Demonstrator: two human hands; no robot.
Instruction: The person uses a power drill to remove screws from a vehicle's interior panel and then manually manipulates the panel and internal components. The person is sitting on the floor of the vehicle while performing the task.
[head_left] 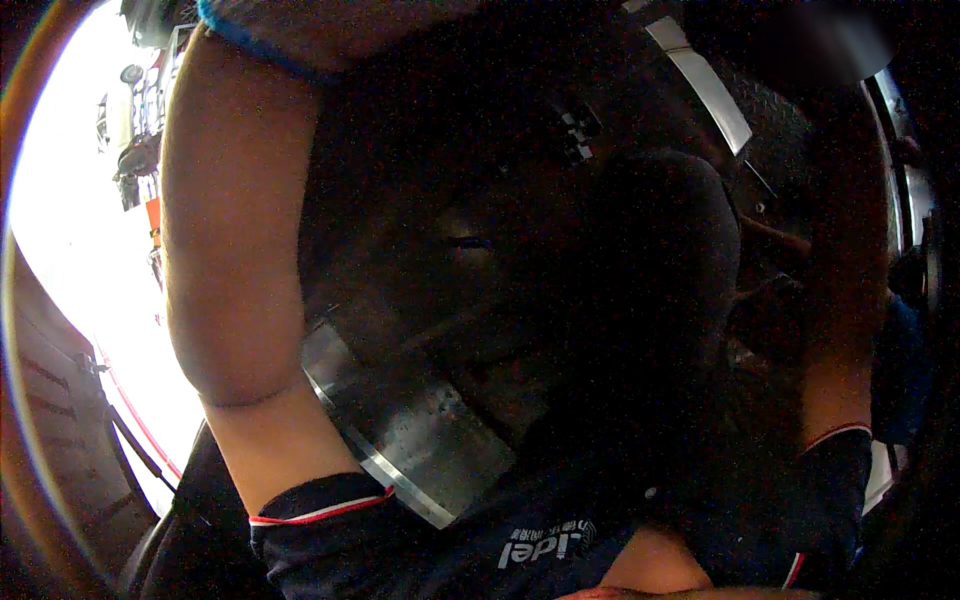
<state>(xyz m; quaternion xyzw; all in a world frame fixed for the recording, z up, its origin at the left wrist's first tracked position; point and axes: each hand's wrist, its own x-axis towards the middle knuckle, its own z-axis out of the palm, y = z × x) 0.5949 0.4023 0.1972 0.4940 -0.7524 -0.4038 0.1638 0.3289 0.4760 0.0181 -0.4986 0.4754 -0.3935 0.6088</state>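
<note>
My left forearm [240, 220] reaches up the left side. It ends at the upper edge in a greyish glove with a blue cuff [265, 45]. Only the wrist end of my left hand [370, 28] shows there; its fingers are cut off by the frame. On the right, my other forearm [845, 330] runs upward into deep shadow. A blurred grey shape near the top right corner lies where my right hand [840, 45] seems to be, and its fingers cannot be made out. Whatever either hand holds or touches is hidden.
A dark, cramped space, apparently a vehicle interior, surrounds me. Shiny metal plates lie at lower centre [430, 430] and upper right [705, 85]. A dark rounded form [680, 240], perhaps my knee, fills the middle. Left is a bright opening beside a panel [60, 400]; blue material [900, 370] hangs right.
</note>
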